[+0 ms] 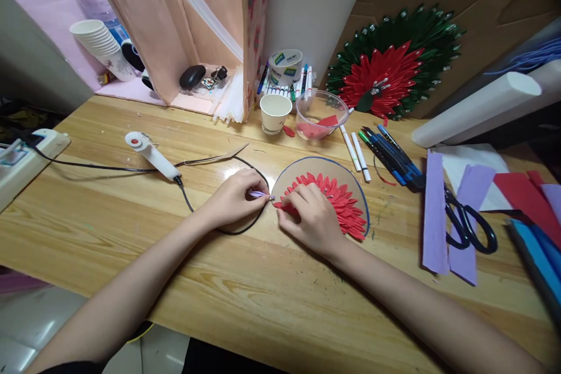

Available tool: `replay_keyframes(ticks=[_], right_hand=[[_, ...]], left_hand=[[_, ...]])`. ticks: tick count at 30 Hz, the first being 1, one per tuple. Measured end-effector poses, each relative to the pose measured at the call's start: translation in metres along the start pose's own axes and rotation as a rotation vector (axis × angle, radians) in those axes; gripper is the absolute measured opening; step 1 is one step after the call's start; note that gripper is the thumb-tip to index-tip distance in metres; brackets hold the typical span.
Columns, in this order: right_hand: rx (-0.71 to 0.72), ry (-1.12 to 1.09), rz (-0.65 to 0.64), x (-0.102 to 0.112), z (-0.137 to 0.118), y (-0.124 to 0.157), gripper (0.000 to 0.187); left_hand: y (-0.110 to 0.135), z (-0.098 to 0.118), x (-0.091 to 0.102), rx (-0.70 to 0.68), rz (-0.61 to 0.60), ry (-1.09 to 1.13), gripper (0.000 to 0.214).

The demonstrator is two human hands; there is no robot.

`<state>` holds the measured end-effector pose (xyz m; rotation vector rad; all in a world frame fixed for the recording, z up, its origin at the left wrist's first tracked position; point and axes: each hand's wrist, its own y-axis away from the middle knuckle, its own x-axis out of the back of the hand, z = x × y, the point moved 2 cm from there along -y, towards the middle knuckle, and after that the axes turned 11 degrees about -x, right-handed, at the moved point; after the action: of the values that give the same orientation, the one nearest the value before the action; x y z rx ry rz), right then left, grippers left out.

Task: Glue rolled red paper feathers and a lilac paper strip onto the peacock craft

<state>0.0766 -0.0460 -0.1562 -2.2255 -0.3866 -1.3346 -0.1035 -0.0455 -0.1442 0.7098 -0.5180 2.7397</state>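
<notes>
My left hand (236, 198) is closed in a pinch on a slim, folded purple paper piece (258, 193), whose narrow tip points right. Close to that tip, my right hand (313, 219) has its thumb and index finger bent together; whatever lies between them is too small to make out. Under and beside the right hand lies a round cardboard disc (293, 172) with a blue outline. Layered red paper petals (350, 207) cover much of the disc, partly hidden by the hand. A black cord (258, 223) loops around behind my left hand.
A white glue gun (153, 155) lies left, near a power strip (39, 152). Behind are a paper cup (275, 114), a clear bowl (319, 117) and a green-and-red paper flower (390, 70). To the right lie markers (355, 152), scissors (468, 225) and purple paper strips (435, 216).
</notes>
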Motion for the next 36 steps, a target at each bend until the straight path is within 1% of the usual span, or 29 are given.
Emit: replay_keyframes(ticks=[5, 10, 16, 24, 29, 32, 36], right_hand=[[0.010, 0.050, 0.028, 0.0003, -0.0005, 0.0002, 0.013], [0.042, 0.084, 0.041, -0.0014, -0.0021, 0.0003, 0.010], [0.038, 0.127, 0.094, -0.0019, -0.0016, -0.0007, 0.011], [0.064, 0.225, 0.120, -0.0042, -0.0046, -0.0025, 0.010], [0.080, 0.221, 0.138, -0.0020, -0.0056, -0.0036, 0.011], [0.089, 0.199, 0.148, -0.0001, -0.0050, -0.0026, 0.012], [0.115, 0.170, 0.166, 0.0019, -0.0049, 0.0001, 0.012]], left_hand=[[-0.0004, -0.0037, -0.0017, -0.010, -0.024, -0.054, 0.003], [-0.0004, -0.0075, -0.0010, 0.039, -0.023, -0.047, 0.004], [-0.0019, -0.0065, 0.0023, 0.067, -0.110, -0.094, 0.008], [-0.0013, -0.0068, 0.0031, 0.054, -0.103, -0.090, 0.008], [-0.0018, -0.0089, 0.0026, 0.039, -0.109, -0.107, 0.007], [-0.0047, -0.0084, 0.0030, 0.017, -0.127, -0.131, 0.008], [-0.0099, -0.0034, 0.0010, -0.025, -0.189, -0.156, 0.010]])
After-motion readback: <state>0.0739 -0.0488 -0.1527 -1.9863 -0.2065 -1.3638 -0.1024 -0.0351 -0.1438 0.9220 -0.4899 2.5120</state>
